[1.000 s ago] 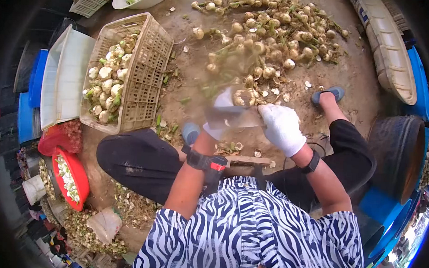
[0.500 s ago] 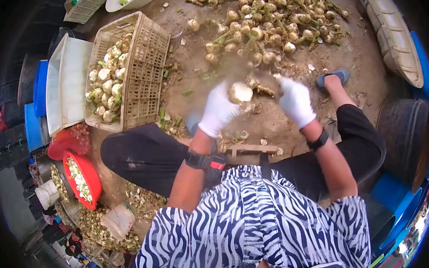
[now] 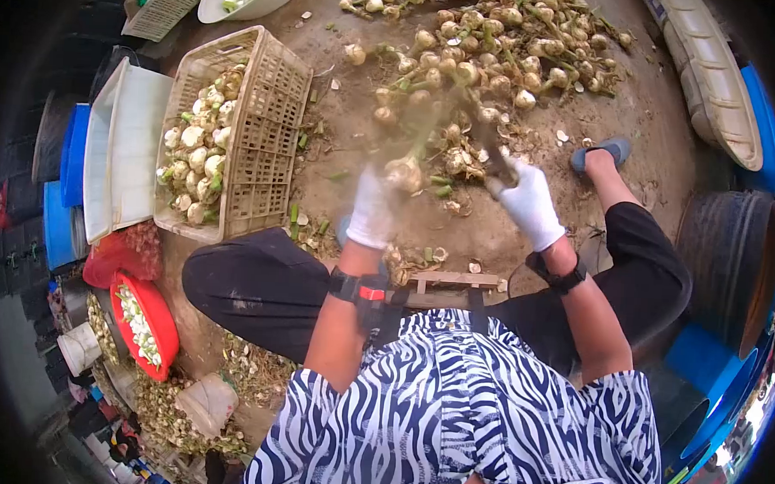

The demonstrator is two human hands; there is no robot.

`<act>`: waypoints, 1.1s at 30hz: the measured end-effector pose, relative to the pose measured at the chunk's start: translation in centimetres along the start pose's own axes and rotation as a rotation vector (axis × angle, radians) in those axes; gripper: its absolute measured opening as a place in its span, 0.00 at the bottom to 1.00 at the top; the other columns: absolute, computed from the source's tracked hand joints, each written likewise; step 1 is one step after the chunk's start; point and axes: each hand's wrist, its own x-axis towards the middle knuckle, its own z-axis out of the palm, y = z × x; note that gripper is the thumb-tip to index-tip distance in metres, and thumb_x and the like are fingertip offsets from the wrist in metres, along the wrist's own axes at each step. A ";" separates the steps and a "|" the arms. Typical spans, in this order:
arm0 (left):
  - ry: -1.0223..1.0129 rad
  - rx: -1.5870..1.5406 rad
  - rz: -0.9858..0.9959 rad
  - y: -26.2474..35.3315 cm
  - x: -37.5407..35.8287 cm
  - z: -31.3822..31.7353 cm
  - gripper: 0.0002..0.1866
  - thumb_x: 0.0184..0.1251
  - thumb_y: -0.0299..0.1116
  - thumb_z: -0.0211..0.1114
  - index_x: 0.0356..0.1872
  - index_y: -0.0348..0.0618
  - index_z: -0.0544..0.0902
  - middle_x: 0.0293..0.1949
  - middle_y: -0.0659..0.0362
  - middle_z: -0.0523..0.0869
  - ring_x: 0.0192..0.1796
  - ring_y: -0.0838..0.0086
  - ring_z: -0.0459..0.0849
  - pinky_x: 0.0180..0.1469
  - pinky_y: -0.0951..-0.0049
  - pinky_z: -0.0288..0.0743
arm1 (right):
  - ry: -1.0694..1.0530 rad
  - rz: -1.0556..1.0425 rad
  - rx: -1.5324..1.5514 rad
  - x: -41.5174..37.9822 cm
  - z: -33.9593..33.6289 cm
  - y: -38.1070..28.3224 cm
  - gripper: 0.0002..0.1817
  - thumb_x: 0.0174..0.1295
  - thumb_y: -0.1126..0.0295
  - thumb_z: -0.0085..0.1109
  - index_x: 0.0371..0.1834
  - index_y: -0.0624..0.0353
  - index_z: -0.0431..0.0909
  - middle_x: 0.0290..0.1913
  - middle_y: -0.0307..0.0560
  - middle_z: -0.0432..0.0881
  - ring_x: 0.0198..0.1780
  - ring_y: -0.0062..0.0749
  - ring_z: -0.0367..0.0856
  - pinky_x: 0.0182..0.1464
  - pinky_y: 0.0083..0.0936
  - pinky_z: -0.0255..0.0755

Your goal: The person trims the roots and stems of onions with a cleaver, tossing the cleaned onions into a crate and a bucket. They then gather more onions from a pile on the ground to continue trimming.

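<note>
My left hand [image 3: 373, 208], in a white glove, is closed around a garlic bulb [image 3: 405, 174] with its green stem pointing up and away; motion blurs both. My right hand [image 3: 527, 207], also gloved, grips a knife [image 3: 498, 156] whose dark blade is smeared by motion and points up the view, apart from the bulb. Between the hands, on the ground, lie a root-covered clump [image 3: 464, 161] and cut pieces of green stem. Just beyond is a large heap of stemmed garlic bulbs [image 3: 534, 54].
On the left stands a beige plastic crate [image 3: 267, 133] holding trimmed bulbs, beside a white tub [image 3: 123, 148]. A red basin [image 3: 168, 319] of white pieces sits lower left. A small wooden stool [image 3: 455, 280] shows between the legs; dark and blue barrels [image 3: 724, 257] stand right.
The bulb in my left hand showed a white cut face before; now a stemmed bulb is there. That hand has shifted slightly left; the knife stays in my right hand, its blade now more visible.
</note>
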 end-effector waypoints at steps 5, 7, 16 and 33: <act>-0.165 0.678 0.138 -2.7 1.3 -3.9 0.18 0.65 0.22 0.56 0.56 0.41 0.74 0.45 0.55 0.81 0.44 0.73 0.81 0.45 0.72 0.78 | -0.052 -0.149 -0.210 0.1 1.6 -3.0 0.13 0.54 0.73 0.62 0.42 0.65 0.80 0.32 0.55 0.84 0.34 0.40 0.85 0.38 0.30 0.76; -0.267 -0.169 -0.126 -2.0 1.2 -3.9 0.16 0.66 0.26 0.56 0.55 0.38 0.75 0.43 0.53 0.82 0.43 0.71 0.82 0.45 0.73 0.79 | -0.075 -0.152 -0.265 1.0 2.0 -1.7 0.14 0.52 0.72 0.61 0.42 0.65 0.80 0.33 0.59 0.83 0.37 0.48 0.84 0.39 0.33 0.76; 0.001 -0.695 0.388 15.5 2.6 -5.1 0.33 0.63 0.51 0.62 0.59 0.32 0.71 0.54 0.44 0.78 0.55 0.58 0.79 0.51 0.65 0.80 | -0.053 0.128 -0.014 5.4 5.4 12.0 0.18 0.50 0.66 0.61 0.44 0.61 0.81 0.42 0.59 0.83 0.47 0.52 0.81 0.53 0.38 0.74; 0.101 0.639 -0.101 -8.5 3.6 -4.5 0.31 0.56 0.31 0.71 0.61 0.36 0.70 0.46 0.55 0.83 0.44 0.72 0.82 0.47 0.72 0.76 | -0.284 0.276 0.702 5.1 7.5 5.6 0.18 0.54 0.71 0.64 0.48 0.66 0.78 0.40 0.37 0.81 0.40 0.20 0.76 0.45 0.22 0.72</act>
